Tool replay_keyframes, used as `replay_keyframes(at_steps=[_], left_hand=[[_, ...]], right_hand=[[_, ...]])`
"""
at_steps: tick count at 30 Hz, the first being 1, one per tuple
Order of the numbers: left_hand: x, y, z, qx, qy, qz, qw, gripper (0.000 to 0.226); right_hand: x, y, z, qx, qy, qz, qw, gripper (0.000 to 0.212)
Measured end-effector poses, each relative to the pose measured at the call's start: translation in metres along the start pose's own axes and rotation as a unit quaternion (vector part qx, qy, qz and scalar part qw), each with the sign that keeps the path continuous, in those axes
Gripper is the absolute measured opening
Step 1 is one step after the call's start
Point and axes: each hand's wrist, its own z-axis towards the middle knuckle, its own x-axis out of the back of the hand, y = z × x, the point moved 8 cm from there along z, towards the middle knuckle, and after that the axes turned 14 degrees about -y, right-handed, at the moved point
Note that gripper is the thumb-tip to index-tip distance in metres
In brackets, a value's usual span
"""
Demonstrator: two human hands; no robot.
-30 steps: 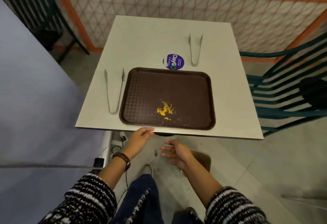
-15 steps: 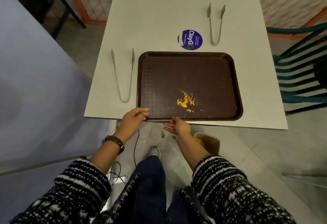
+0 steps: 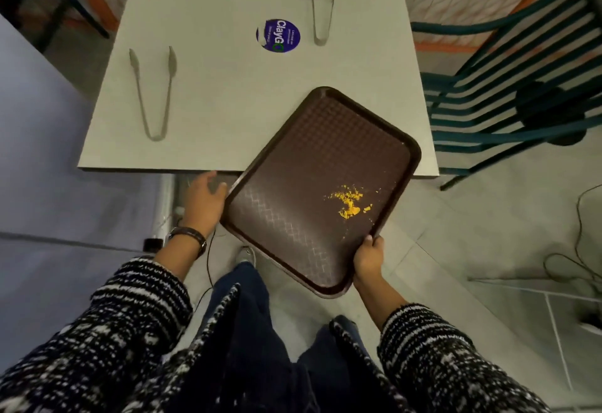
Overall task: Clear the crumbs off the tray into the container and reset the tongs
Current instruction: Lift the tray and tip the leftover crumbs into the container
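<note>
Over the near right edge of the white table (image 3: 228,113), the brown tray (image 3: 303,223) sticks out at an angle, its far corner above the tabletop. Our right hand (image 3: 368,258) clamps the tray's near right rim, thumb on top. Our left hand (image 3: 203,201) touches its left edge; we cannot tell whether it grips. The left tongs (image 3: 153,96) and the far tongs (image 3: 322,11) lie on the table. Yellow crumbs (image 3: 350,201) sit on the tray.
</note>
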Motion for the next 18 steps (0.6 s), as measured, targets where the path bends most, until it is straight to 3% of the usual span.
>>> replay_keyframes(at_steps=[5, 9, 14, 18], left_hand=[[-0.097, -0.029, -0.071, 0.050, -0.031, -0.032, 0.998, 0.045], [-0.139, -0.057, -0.152, 0.067, 0.017, -0.026, 0.997, 0.044], [-0.152, -0.098, -0.250, 0.097, 0.101, -0.033, 0.990, 0.036], [-0.148, -0.143, -0.289, 0.154, 0.139, -0.016, 0.978, 0.037]], right_hand=[[0.077, 0.028, -0.011, 0.072, -0.034, -0.042, 0.996, 0.023], [0.124, 0.051, -0.023, 0.091, -0.078, -0.097, 0.988, 0.028], [0.129, 0.082, -0.042, 0.101, -0.143, -0.148, 0.973, 0.026], [0.105, 0.122, -0.044, 0.053, -0.210, -0.181, 0.959, 0.027]])
